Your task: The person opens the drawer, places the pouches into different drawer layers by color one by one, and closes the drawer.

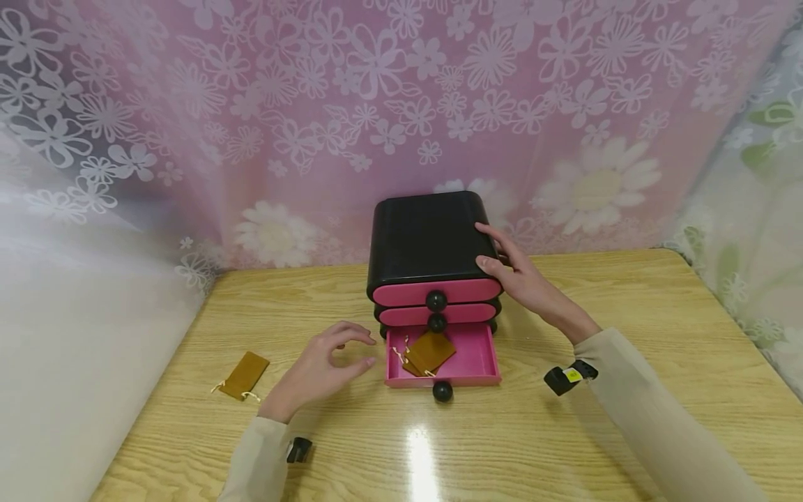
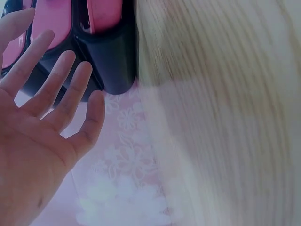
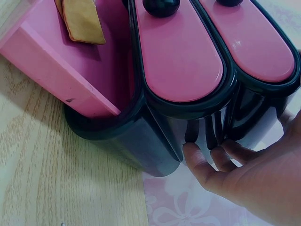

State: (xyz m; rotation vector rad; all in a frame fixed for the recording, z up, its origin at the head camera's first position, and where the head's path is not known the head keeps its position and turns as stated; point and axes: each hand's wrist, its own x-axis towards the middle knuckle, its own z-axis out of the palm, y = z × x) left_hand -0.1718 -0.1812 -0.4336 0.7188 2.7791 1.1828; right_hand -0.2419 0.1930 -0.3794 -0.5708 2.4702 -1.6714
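A small black drawer cabinet (image 1: 433,240) with pink drawer fronts stands on the table, its bottom drawer (image 1: 473,352) pulled out. Brown drawstring pouches (image 1: 433,350) lie overlapping in that drawer; the right wrist view shows part of a pouch (image 3: 83,21) too. My right hand (image 1: 523,279) rests against the cabinet's right side, with thumb and a finger on the top edge and other fingertips touching the side wall (image 3: 202,129). Just left of the drawer, my left hand (image 1: 323,366) hovers with fingers spread and nothing in it; its palm (image 2: 33,141) shows in the left wrist view.
Another brown drawstring pouch (image 1: 246,375) lies on the wooden table (image 1: 351,446), left of my left hand. The two upper drawers, with round black knobs (image 1: 436,300), are closed. A pink flowered curtain (image 1: 389,125) hangs behind the table.
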